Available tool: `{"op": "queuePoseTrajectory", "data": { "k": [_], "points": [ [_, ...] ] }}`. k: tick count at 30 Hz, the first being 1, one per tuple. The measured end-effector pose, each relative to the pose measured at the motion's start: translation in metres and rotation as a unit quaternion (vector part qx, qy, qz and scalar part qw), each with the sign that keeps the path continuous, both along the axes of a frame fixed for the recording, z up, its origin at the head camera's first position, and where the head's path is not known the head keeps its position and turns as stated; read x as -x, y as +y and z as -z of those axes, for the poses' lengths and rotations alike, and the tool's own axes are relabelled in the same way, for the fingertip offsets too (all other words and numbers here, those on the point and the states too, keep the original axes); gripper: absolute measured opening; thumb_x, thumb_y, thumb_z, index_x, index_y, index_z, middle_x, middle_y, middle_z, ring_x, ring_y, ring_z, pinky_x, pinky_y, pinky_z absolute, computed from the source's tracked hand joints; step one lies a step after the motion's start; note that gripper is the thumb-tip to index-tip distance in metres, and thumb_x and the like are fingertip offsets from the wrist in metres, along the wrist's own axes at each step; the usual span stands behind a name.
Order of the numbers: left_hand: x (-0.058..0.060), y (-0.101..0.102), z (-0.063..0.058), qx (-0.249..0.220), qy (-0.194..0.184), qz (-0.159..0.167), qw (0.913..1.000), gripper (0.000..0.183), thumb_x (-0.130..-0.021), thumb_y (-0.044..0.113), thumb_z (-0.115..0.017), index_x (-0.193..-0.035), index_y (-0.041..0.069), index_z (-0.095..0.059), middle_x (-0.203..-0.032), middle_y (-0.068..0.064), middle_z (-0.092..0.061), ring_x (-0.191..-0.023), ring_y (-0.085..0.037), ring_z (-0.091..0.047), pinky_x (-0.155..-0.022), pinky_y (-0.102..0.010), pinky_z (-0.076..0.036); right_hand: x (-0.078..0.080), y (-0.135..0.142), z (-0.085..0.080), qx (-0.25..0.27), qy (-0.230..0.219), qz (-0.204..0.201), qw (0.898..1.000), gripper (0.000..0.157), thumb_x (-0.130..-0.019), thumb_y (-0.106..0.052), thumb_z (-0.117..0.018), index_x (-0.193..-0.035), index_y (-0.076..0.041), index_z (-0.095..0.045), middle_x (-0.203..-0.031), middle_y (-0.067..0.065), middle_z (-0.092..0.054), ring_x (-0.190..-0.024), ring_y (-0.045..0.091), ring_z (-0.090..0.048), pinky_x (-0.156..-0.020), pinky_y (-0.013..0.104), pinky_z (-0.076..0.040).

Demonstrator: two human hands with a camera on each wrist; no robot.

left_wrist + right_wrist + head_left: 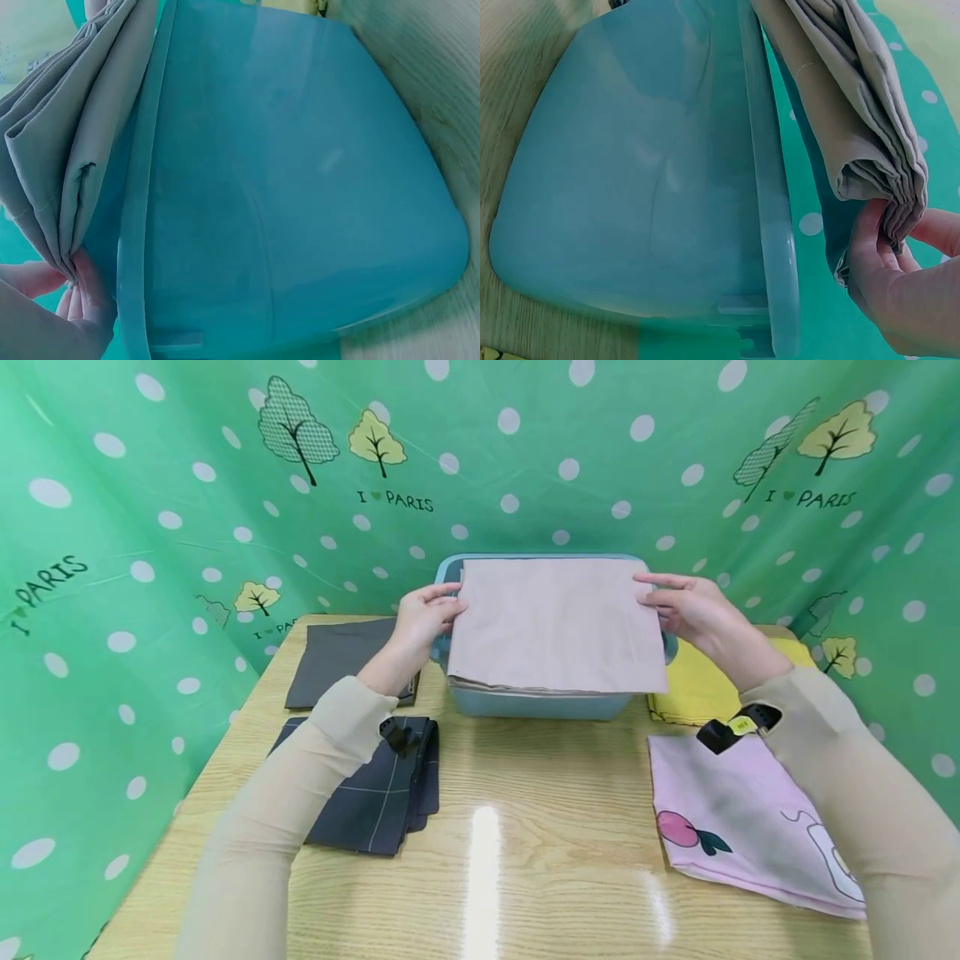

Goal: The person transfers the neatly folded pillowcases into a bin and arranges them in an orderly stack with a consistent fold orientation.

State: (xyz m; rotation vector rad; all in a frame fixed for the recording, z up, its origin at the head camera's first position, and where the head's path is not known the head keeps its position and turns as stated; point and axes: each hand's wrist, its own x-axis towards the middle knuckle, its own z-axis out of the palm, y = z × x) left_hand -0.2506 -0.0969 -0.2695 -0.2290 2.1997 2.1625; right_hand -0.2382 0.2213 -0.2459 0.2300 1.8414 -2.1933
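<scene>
A folded beige-grey cloth (555,622), several layers thick, lies across the opening of a blue plastic bin (540,705) at the back of the table. My left hand (423,622) pinches the cloth's left side between thumb and fingers. On the opposite side my right hand (693,610) pinches it in the same way. Both wrist views show the stacked folds gathered between the fingers, right above the bin's rim (133,247). In the right wrist view a darker fabric edge (832,232) shows beneath the beige layers. The cloth hides most of the bin's inside.
To the left lie a dark grey folded cloth (330,660) and a navy checked one (375,797). A yellow cloth (693,681) and a pink cloth with a fruit print (738,793) lie to the right. Green dotted curtains (510,468) hang close behind the wooden table (555,843).
</scene>
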Motion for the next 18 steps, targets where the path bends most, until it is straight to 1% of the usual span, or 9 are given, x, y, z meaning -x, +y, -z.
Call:
{"op": "queuePoseTrajectory", "data": {
  "k": [5,10,14,18],
  "points": [
    [0.006,0.001,-0.006,0.007,-0.006,0.0,1.0,0.034,-0.082,0.004,-0.059,-0.116,0.009,-0.058,-0.108,-0.011,-0.061,-0.076,-0.01,-0.058,-0.072,-0.025,-0.048,0.007,0.001,-0.005,0.008,-0.017,0.002,1.0,0.024,-0.079,0.001,-0.062,-0.095,-0.016,-0.067,-0.081,0.0,-0.067,-0.073,0.013,-0.062,-0.062,0.024,-0.051],
    [0.012,0.001,-0.009,0.01,-0.015,0.0,0.9998,0.034,-0.083,0.005,-0.059,-0.117,0.01,-0.058,-0.109,-0.01,-0.061,-0.076,-0.01,-0.058,-0.077,-0.026,-0.048,0.014,0.0,-0.009,-0.001,-0.025,0.004,1.0,0.023,-0.08,0.0,-0.062,-0.097,-0.015,-0.067,-0.081,-0.001,-0.066,-0.073,0.012,-0.062,-0.062,0.024,-0.05],
    [0.017,0.001,-0.01,0.007,-0.021,-0.004,0.9997,0.034,-0.082,0.004,-0.06,-0.116,0.009,-0.059,-0.108,-0.01,-0.061,-0.072,-0.008,-0.059,-0.075,-0.026,-0.048,0.02,-0.003,-0.01,-0.026,-0.028,0.009,0.999,0.031,-0.079,-0.001,-0.063,-0.107,-0.014,-0.064,-0.086,-0.003,-0.063,-0.075,0.011,-0.061,-0.063,0.023,-0.05],
    [0.021,0.001,-0.012,0.012,-0.026,-0.007,0.9996,0.033,-0.083,0.005,-0.06,-0.116,0.01,-0.059,-0.109,-0.009,-0.061,-0.073,-0.009,-0.059,-0.075,-0.025,-0.049,0.025,-0.006,-0.012,-0.064,-0.034,0.011,0.997,0.044,-0.08,-0.004,-0.063,-0.122,-0.014,-0.054,-0.096,-0.002,-0.058,-0.077,0.009,-0.06,-0.065,0.021,-0.049]
  ]
}}
